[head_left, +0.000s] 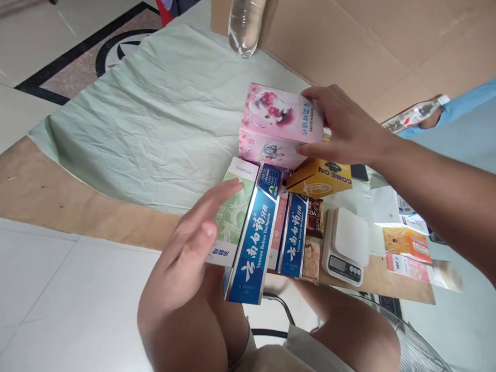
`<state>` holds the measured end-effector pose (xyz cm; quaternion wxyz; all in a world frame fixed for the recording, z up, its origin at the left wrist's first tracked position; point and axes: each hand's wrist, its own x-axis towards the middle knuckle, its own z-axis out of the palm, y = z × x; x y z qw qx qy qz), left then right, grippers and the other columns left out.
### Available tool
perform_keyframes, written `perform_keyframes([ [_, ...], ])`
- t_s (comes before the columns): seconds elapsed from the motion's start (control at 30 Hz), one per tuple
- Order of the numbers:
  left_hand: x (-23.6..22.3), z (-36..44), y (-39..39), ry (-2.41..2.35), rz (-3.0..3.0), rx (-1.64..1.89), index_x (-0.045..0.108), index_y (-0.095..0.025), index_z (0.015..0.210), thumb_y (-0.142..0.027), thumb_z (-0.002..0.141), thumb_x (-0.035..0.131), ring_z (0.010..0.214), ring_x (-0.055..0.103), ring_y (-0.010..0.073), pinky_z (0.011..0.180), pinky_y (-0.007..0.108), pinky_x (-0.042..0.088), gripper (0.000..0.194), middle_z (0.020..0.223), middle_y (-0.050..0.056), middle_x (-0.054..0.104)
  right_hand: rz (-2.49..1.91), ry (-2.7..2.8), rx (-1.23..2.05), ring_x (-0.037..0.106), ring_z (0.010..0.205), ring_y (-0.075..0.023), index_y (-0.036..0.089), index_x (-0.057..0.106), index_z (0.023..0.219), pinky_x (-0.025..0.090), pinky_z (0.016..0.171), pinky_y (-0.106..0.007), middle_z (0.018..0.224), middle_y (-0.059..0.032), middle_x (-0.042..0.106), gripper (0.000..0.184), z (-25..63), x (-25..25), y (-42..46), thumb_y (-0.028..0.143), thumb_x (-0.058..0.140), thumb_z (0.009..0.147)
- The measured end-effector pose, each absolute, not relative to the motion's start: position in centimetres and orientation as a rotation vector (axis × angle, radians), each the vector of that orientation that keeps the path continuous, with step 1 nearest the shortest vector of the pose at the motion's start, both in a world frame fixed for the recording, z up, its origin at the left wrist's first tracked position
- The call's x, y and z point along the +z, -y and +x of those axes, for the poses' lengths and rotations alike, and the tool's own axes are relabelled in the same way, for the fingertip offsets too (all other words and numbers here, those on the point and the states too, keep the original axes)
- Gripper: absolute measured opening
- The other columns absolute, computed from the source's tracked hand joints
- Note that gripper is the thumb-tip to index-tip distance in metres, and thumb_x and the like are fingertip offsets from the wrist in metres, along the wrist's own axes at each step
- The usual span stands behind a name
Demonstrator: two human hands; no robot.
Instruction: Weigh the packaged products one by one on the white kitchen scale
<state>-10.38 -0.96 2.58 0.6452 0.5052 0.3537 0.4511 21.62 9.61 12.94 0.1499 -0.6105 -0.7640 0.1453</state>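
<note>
My right hand (344, 124) grips the right end of a pink printed box (281, 116), with the thumb on the near side and the fingers over the far edge. My left hand (194, 235) is open, its fingers stretched out along the left edge of a green and white carton (234, 201); whether it presses on it I cannot tell. Against that carton leans a blue toothpaste box (253, 243), its lower end jutting past the table edge. A second blue toothpaste box (293, 235) lies to its right. Behind it a yellow box (321, 178) sits tilted under my right hand.
A white kitchen scale (346, 245) stands right of a brown snack packet (314, 218). Orange packets (406, 244) lie further right. Pale green cloth (155, 119) covers much of the table. A clear bottle (246, 26) is at the back; another person's hand (431, 120) holds a bottle (414, 114).
</note>
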Motion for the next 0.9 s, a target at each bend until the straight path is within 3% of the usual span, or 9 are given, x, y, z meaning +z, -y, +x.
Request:
perform_keyframes([
  [0.17,2.9,-9.8,0.6,-0.763,1.117,1.267,0.081,-0.035,0.122,-0.06,0.099,0.056,0.14,0.062,0.0285,0.134,0.046,0.037,0.043,0.134,-0.004,0.078,-1.759,2.206,0.359,0.064,0.119,-0.0264,0.023,0.062,0.138,0.049,0.12,-0.05,0.131,-0.0059,0.065,0.099,22.6,12.5,-9.4,0.041,0.105,0.051],
  [0.33,3.2,-9.1,0.4,-0.811,1.122,1.459,0.084,-0.038,0.105,-0.06,0.093,0.06,0.127,0.069,0.0298,0.127,0.047,0.046,0.035,0.114,-0.005,0.082,-1.917,2.319,0.36,0.072,0.117,-0.0241,0.022,0.07,0.117,0.053,0.115,-0.045,0.13,-0.0023,0.068,0.07,23.5,13.1,-10.7,0.048,0.1,0.059],
  [0.43,3.1,-9.0,0.4,-0.817,1.138,1.438,0.083,-0.038,0.104,-0.062,0.092,0.06,0.127,0.069,0.0327,0.127,0.05,0.045,0.035,0.111,-0.003,0.08,-2.154,2.424,0.216,0.066,0.132,-0.0381,0.027,0.063,0.139,0.049,0.118,-0.06,0.146,-0.0072,0.062,0.099,21.7,14.8,-11.3,0.055,0.1,0.051],
  [0.5,3.0,-8.8,0.4,-0.812,1.134,1.43,0.083,-0.036,0.106,-0.061,0.094,0.058,0.127,0.068,0.0317,0.128,0.049,0.044,0.037,0.113,-0.002,0.08,-2.341,2.451,0.08,0.057,0.142,-0.0469,0.029,0.04,0.162,0.045,0.119,-0.068,0.162,-0.0128,0.048,0.126,19.7,15.8,-11.6,0.051,0.1,0.053],
  [0.6,2.9,-8.8,0.5,-0.833,1.142,1.363,0.083,-0.032,0.109,-0.062,0.095,0.056,0.13,0.066,0.0317,0.13,0.048,0.041,0.043,0.115,0.0,0.08,-2.223,2.654,0.117,0.055,0.145,-0.0427,0.029,0.03,0.167,0.044,0.122,-0.066,0.162,-0.0123,0.047,0.124,17.0,16.0,-12.2,0.042,0.097,0.065],
  [0.7,3.2,-9.0,0.8,-0.876,1.159,1.261,0.082,-0.031,0.11,-0.066,0.093,0.06,0.138,0.061,0.0346,0.132,0.048,0.039,0.044,0.118,0.0,0.08,-2.17,2.67,0.239,0.057,0.142,-0.043,0.028,0.033,0.166,0.044,0.122,-0.069,0.156,-0.0115,0.052,0.123,15.9,15.4,-12.6,0.032,0.099,0.062],
  [0.77,3.5,-9.1,0.9,-0.883,1.159,1.262,0.082,-0.032,0.11,-0.067,0.093,0.06,0.138,0.06,0.0349,0.132,0.049,0.038,0.045,0.12,-0.001,0.08,-2.131,2.587,0.269,0.053,0.148,-0.0429,0.027,0.037,0.165,0.038,0.127,-0.069,0.158,-0.0105,0.052,0.117,16.0,15.8,-11.5,0.034,0.097,0.065],
  [0.83,3.6,-9.0,0.7,-0.865,1.153,1.289,0.082,-0.033,0.109,-0.066,0.092,0.062,0.135,0.063,0.0333,0.132,0.048,0.039,0.042,0.119,-0.002,0.081,-1.908,2.461,0.258,0.043,0.158,-0.0349,0.027,0.046,0.158,0.029,0.136,-0.058,0.162,-0.0053,0.051,0.095,16.6,16.6,-8.5,0.046,0.088,0.075],
  [0.9,3.5,-8.9,0.4,-0.826,1.15,1.341,0.083,-0.036,0.107,-0.063,0.093,0.061,0.128,0.067,0.0309,0.13,0.048,0.043,0.038,0.118,-0.004,0.081,-1.638,2.141,0.268,0.05,0.152,-0.0246,0.034,0.057,0.147,0.038,0.132,-0.046,0.161,0.0055,0.054,0.073,18.2,16.8,-3.7,0.067,0.07,0.084],
])
